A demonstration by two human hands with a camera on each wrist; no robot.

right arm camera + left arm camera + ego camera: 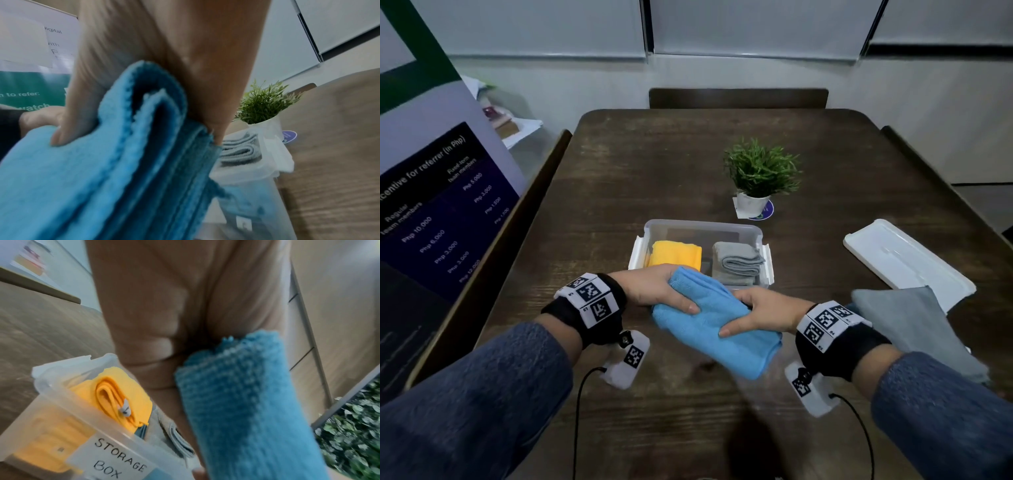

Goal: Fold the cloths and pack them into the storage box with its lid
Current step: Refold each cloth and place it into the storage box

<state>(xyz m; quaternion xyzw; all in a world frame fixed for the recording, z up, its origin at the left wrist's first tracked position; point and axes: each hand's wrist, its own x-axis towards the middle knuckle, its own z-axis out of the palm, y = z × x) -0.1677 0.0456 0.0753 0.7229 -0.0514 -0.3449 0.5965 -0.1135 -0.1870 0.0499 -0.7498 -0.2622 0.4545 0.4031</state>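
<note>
A folded blue cloth (717,325) is held above the table, just in front of the clear storage box (702,226). My left hand (659,291) grips its far left end, thumb on top; the blue cloth (244,402) fills the left wrist view. My right hand (758,310) grips the right side, thumb across the top, the folded layers (131,146) pinched between thumb and fingers. Inside the box lie a folded yellow cloth (676,255) on the left and a folded grey cloth (739,262) on the right. The white lid (904,255) lies at the right.
A grey-blue cloth (914,325) lies on the table (654,164) beside my right wrist, partly over the lid's near end. A small potted plant (758,174) stands behind the box. A printed banner (438,205) leans at the left edge; a chair back (738,97) is beyond the far edge.
</note>
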